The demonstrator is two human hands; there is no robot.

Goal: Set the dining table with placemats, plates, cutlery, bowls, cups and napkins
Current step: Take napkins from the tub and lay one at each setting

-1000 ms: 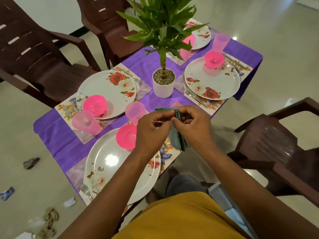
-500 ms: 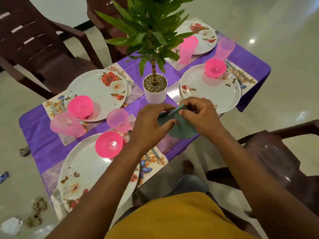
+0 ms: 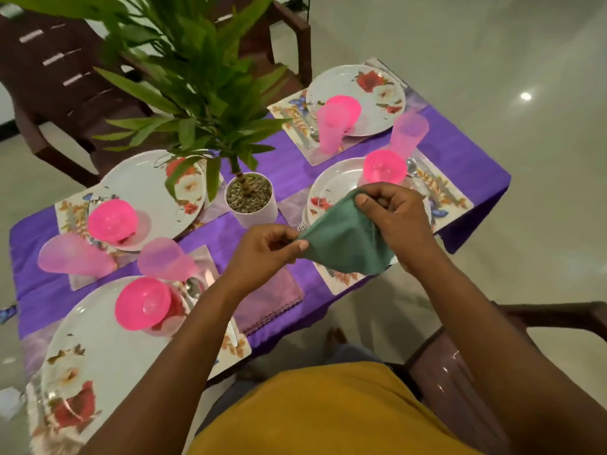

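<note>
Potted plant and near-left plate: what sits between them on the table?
In the head view, a pale pink cup stands between the potted plant and near-left plate, with a pink bowl on that plate's rim.

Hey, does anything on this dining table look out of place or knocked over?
Nothing is spilled or broken. The pale pink cups look tipped, but that may be the wide lens. A purple napkin lies flat on the tablecloth; the green napkin is held by both hands, not yet placed.
</note>
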